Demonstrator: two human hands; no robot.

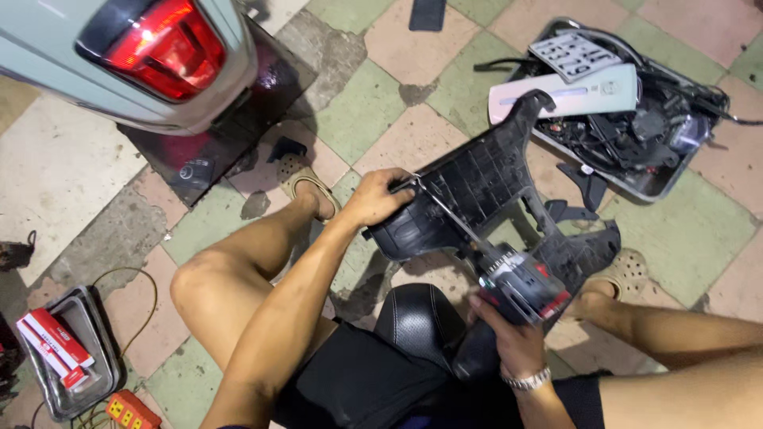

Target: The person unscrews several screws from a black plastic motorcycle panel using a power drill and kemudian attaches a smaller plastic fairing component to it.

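Observation:
My left hand [380, 199] grips the near edge of a large black plastic scooter panel [485, 179] and holds it up in front of me. Its ribbed inner side faces me. My right hand [509, 334] holds a cordless drill [520, 287] with a red and black body. The drill's long bit runs up and left to the panel's edge, right beside my left fingers. I sit on a black seat [417, 318] with my knees apart, and my feet in sandals rest on the tiled floor.
The rear of a pale scooter with a lit red tail light [163, 44] stands at the upper left. A metal tray [648, 191] of removed parts and a white panel lies at the upper right. Another tray [95, 318] with red boxes and an orange power strip [131, 411] sit at the lower left.

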